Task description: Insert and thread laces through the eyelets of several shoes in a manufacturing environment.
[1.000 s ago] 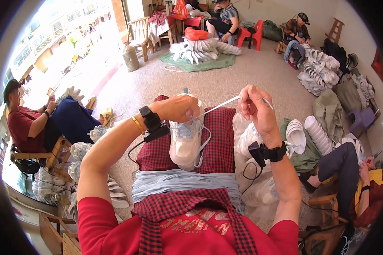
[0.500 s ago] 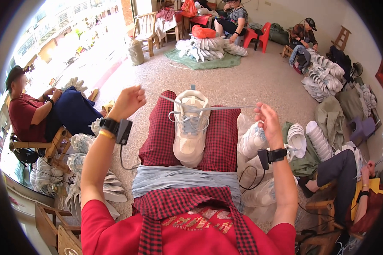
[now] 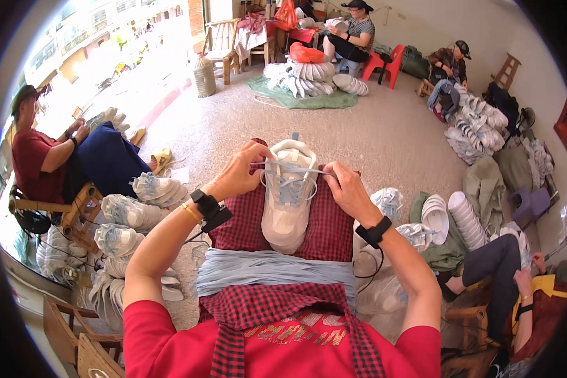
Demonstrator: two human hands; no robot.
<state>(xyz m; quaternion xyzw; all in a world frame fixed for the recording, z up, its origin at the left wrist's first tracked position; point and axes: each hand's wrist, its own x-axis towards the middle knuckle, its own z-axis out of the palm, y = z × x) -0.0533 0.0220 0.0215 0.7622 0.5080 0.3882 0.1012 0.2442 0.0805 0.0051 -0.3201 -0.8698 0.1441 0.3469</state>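
A white sneaker (image 3: 284, 223) with a pale blue tongue rests on my lap, over a red-and-black checked cloth (image 3: 236, 217), its toe toward me. Light grey-blue shoelace (image 3: 296, 169) runs through its eyelets and stretches across the collar end. My left hand (image 3: 240, 170) pinches one end of the lace at the shoe's left side. On the right side, my right hand (image 3: 348, 190) is closed on the other end, fingertips close to the shoe. A thick bundle of pale blue laces (image 3: 274, 272) lies across my lap, nearer my body.
Stacked white shoes (image 3: 132, 211) stand on the floor at my left, and more shoe parts (image 3: 436, 218) lie at my right. Co-workers sit to the left, right and back. A shoe pile (image 3: 305, 79) sits on a green sheet (image 3: 334, 101), beside a red chair (image 3: 384, 66).
Both hands have come inward from wide apart to the shoe's sides, keeping hold of the lace. The person at the back has sat up and now holds a shoe part.
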